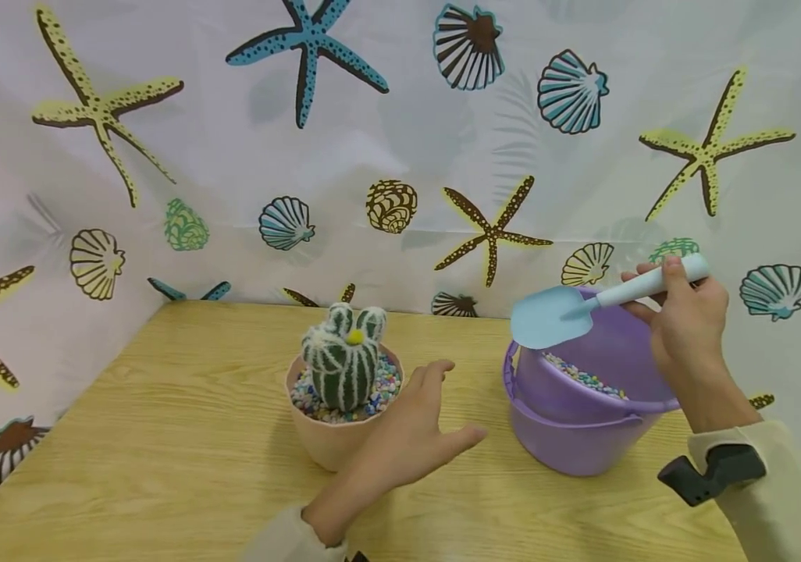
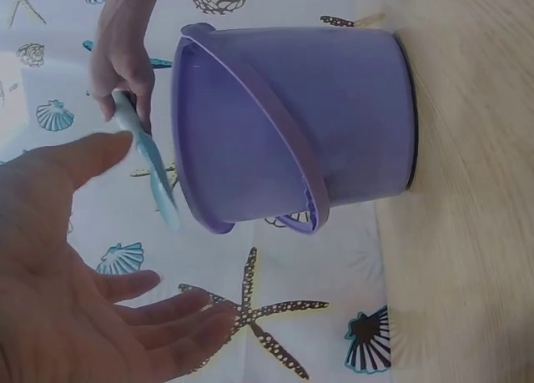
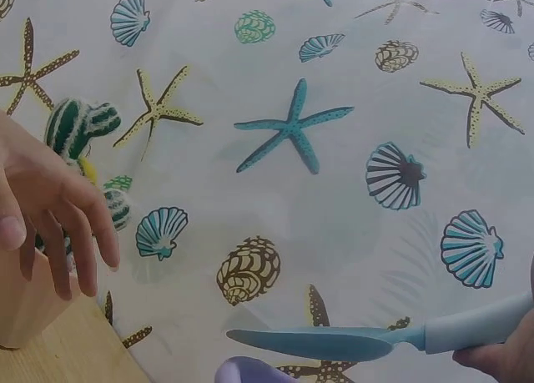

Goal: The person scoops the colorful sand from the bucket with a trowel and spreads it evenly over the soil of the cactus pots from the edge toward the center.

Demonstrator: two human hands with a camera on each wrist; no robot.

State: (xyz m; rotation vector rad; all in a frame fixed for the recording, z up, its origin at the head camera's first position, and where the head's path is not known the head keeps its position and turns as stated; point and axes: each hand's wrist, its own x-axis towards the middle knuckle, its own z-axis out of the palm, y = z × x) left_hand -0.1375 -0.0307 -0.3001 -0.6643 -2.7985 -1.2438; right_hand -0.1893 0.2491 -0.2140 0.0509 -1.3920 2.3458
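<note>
My right hand [image 1: 692, 328] grips the pale handle of a light-blue toy shovel [image 1: 551, 316]. The shovel's blade is over the near-left rim of a purple bucket [image 1: 569, 449], and colourful pebbles [image 1: 583, 376] lie inside the bucket. Between pot and bucket, my left hand [image 1: 407, 437] is held out with fingers spread and nothing in it. Just left of it stands a peach flowerpot [image 1: 319, 441] with a knitted cactus [image 1: 344, 367] set upright in colourful pebbles. In the left wrist view the left palm and spread fingers [image 2: 179, 333] show plainly.
Pot and bucket stand on a light wooden table [image 1: 161, 437]. Behind it hangs a white cloth [image 1: 386, 140] printed with starfish and shells. The bucket's handle [image 1: 583, 421] hangs down on its near side.
</note>
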